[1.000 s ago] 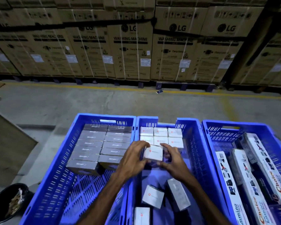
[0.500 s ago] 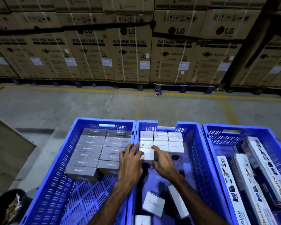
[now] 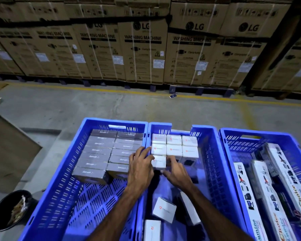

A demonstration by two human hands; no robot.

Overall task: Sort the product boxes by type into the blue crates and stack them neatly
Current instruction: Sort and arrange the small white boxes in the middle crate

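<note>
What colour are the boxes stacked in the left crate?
Grey boxes, seen in the head view.

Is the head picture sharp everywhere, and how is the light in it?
Head view: dim light, the cartons at the back dark and slightly soft; wide-angle bending at the edges, where the long boxes in the right crate smear; the white boxes in the middle crate stay bright and readable.

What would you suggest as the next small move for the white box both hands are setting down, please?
Probably press the small white cardboard box flush against the white row behind it, then let go. The left hand and right hand flank it in the middle blue plastic crate, where loose boxes wait.
</note>
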